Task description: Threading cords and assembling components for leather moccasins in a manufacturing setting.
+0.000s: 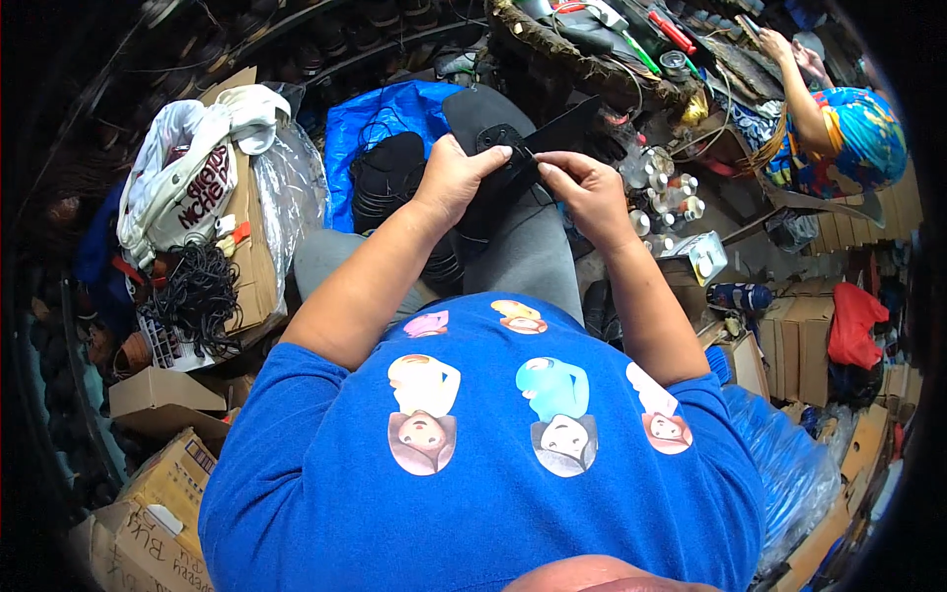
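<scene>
Over my lap lies a flat black piece (567, 128) that looks like a shoe upper, with small holes and a pointed end reaching right. My left hand (456, 180) is closed on its near side, the thumb pressed on top by the holes. Beside it, my right hand (590, 194) pinches a thin black lace between thumb and forefinger, close to the piece; its far end is hidden. Left of my left hand, a stack of similar black pieces (388, 170) sits on a blue plastic sheet (338, 170).
At left, a bundle of black laces (202, 296) and a white garment (182, 178) rest on cardboard (258, 247). A bench (582, 59) with tools stands ahead. Several small bottles (666, 187) are at right, near another person in a colourful top (858, 133). Boxes (163, 400) crowd the sides.
</scene>
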A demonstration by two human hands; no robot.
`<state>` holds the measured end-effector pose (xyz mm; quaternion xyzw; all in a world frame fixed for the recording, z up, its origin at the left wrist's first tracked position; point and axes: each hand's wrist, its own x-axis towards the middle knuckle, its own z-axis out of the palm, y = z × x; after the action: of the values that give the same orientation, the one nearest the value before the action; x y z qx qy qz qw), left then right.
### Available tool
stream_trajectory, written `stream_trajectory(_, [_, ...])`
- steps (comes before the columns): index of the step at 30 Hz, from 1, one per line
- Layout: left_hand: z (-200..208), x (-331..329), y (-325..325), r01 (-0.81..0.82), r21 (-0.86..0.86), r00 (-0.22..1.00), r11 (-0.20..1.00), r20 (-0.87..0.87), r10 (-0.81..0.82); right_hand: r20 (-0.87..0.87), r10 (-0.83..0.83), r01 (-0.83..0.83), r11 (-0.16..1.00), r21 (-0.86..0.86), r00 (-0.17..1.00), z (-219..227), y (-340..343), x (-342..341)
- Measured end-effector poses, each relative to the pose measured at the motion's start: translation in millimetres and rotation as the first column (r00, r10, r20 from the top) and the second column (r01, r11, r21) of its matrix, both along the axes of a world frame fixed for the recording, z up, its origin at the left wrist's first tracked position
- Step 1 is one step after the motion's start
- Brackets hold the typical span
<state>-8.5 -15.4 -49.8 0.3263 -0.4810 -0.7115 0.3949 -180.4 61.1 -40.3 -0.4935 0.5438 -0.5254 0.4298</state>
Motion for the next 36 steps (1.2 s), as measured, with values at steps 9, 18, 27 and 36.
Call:
stream_trajectory(9, [3, -5, 6, -0.081, -0.193, 0.997, 0.978, -0.004, 0.082, -0.037, -0.028, 0.028, 0.999, 0.018, 0.999, 2, -6, 4])
stream_trajectory(18, [8, -6, 24, 0.009, -0.775, 0.855, 0.631, 0.333, 0.396, -0.19, -0.08, 0.083, 0.996, 0.01, 0.979, 4, 8, 9])
stream_trajectory(27, [-29, -4, 37, 0.275, -0.931, 0.904, 0.239, 0.336, 0.266, 0.122, -0.001, -0.011, 0.995, 0.097, 0.993, -83, 54, -24])
stream_trajectory(36, [-34, -14, 51, 0.357, -0.913, 0.902, 0.197, 0.392, 0.184, -0.187, -0.006, -0.01, 0.996, -0.086, 0.982, -128, 64, -40])
